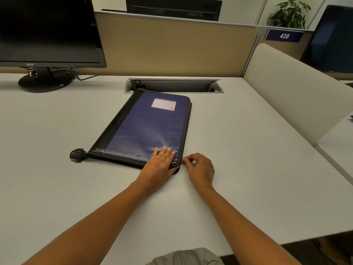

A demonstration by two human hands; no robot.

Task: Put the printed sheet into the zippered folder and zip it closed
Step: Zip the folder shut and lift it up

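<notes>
glossy leatherette folder [147,127], matt desk [238,150]

1 head view, looking forward-down at desk [248,169], close range.

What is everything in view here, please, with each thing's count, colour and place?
Blue zippered fabric folder with black spine: one, blue and black, flat mid-desk
White label pocket: one, white, on folder's cover
Black flat monitor on stand: one, black, far left
Grey recessed cable tray: one, grey, behind folder
Beige partition panel: one, beige, behind desk
Blue number sign: one, blue, far right
Green potted plant: one, green, beyond partition
White desk: one, white, under folder
Left hand: one, pressing flat on folder's near right corner
Right hand: one, pinching zipper at that corner
</notes>
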